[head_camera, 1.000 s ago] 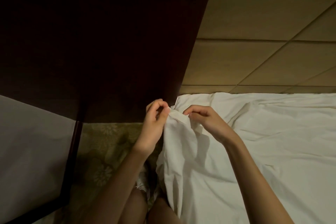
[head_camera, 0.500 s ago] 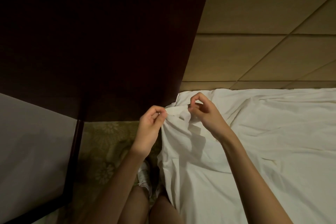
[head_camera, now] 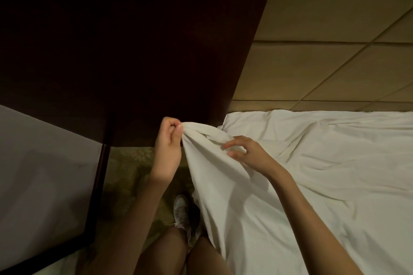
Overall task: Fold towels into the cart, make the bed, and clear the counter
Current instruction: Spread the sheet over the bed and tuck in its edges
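A white bed sheet covers the bed at the right, wrinkled and hanging over the near left corner. My left hand pinches the sheet's corner and holds it lifted off the mattress toward the left. My right hand lies just right of it on the raised fold, fingers loosely curled and touching the cloth; whether they pinch it I cannot tell.
A padded beige headboard runs behind the bed. A dark wooden panel stands at the left, with a grey surface below it. Patterned carpet and a shoe lie between the bed and the furniture.
My left hand has pulled the sheet's corner up and to the left. My right hand has dropped lower onto the fold and loosened its pinch.
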